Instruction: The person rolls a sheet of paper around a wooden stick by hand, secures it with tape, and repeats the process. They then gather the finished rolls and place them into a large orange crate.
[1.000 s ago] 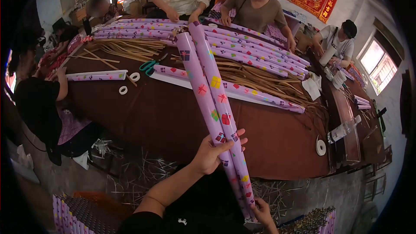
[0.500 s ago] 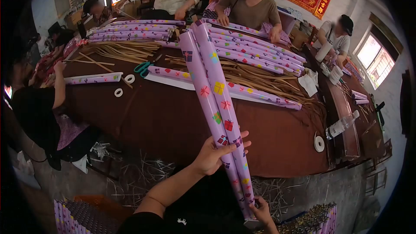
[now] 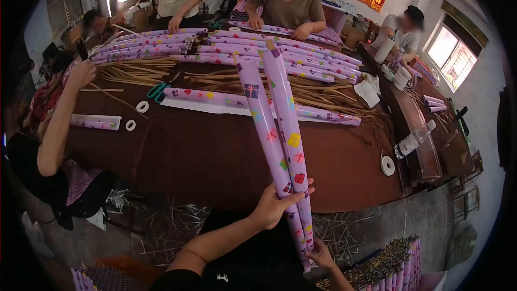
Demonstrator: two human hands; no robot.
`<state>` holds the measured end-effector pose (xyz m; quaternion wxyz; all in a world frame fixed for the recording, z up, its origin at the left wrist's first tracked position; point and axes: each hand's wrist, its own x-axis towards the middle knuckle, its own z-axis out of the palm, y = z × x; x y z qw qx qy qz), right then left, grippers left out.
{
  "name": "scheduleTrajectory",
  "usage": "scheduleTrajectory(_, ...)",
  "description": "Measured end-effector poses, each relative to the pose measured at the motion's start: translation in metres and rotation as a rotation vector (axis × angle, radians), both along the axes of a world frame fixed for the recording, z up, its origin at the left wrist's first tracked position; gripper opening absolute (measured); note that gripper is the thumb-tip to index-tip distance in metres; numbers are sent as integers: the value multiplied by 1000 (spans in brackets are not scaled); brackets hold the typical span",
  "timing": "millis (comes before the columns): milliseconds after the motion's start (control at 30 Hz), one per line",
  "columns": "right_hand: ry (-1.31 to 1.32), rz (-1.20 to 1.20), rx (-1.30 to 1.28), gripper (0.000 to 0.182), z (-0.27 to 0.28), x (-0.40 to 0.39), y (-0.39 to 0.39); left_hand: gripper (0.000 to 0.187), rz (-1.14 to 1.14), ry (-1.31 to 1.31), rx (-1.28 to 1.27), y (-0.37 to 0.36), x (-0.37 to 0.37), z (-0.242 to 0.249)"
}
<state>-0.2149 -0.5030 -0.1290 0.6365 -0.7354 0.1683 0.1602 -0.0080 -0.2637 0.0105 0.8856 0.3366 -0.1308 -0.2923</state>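
Two purple rolls of wrapping paper with a gift-box print, a left roll (image 3: pixel 267 134) and a right roll (image 3: pixel 287 113), stand tilted in front of me. My left hand (image 3: pixel 276 203) is wrapped round both below their middle, thumb across the front. Near their lower ends, my right hand (image 3: pixel 320 256) has its fingers closed against the rolls. The upper ends spread slightly apart, with a brown strip end sticking out of the right roll. Behind them, another purple roll (image 3: pixel 210 96) lies on the table with a white sheet edge under it.
The brown table (image 3: pixel 215 156) bears piled rolls (image 3: pixel 301 56), brown strips (image 3: pixel 323 94), teal scissors (image 3: pixel 156 92), tape rolls (image 3: pixel 388 165) and a plastic bottle (image 3: pixel 414 139). Co-workers stand or sit around it. Upright rolls (image 3: pixel 401 267) stand low right; shredded strips (image 3: pixel 344 231) litter the floor.
The view has shifted right. The two held rolls are lower, and their upper ends have moved apart. At the left, a co-worker's arm has risen and reached over the table.
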Motion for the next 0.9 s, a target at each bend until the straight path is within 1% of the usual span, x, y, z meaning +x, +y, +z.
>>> scheduleTrajectory(67,-7,-50,21,59,1,-1,0,46,81,1,48,-4,-1,3)
scheduleTrajectory(133,92,-34,69,64,-10,-6,-6,45,83,4,45,-8,-1,0)
scheduleTrajectory(167,92,-37,70,64,-21,-10,-11,45,96,7,44,-9,-1,-1)
scheduleTrajectory(233,58,-31,183,65,-35,-14,-14,44,122,5,82,-13,-2,-2)
scheduleTrajectory(267,59,-27,184,65,-42,-18,-14,44,150,4,122,-16,-2,-2)
scheduleTrajectory(333,-26,-71,114,59,-35,-20,5,42,181,28,111,-20,-2,0)
scheduleTrajectory(367,-22,-70,114,59,-31,-20,9,41,207,52,100,-21,-2,1)
scheduleTrajectory(467,0,-109,140,55,-15,-17,16,45,186,21,129,-19,-1,-2)
scheduleTrajectory(533,-44,-72,25,57,-7,-16,19,45,174,32,141,-19,1,-2)
scheduleTrajectory(600,-12,-87,8,58,-18,-21,18,46,159,37,153,-20,0,-2)
scheduleTrajectory(667,-29,-131,109,58,-15,-20,21,45,166,56,150,-19,0,1)
scheduleTrajectory(700,15,-99,91,69,-16,-21,18,45,159,57,152,-19,0,2)
scheduleTrajectory(800,-23,-102,98,70,-22,-24,19,43,152,87,136,-19,0,1)
scheduleTrajectory(900,-5,-100,84,70,-34,-29,16,44,130,81,127,-20,-2,-2)
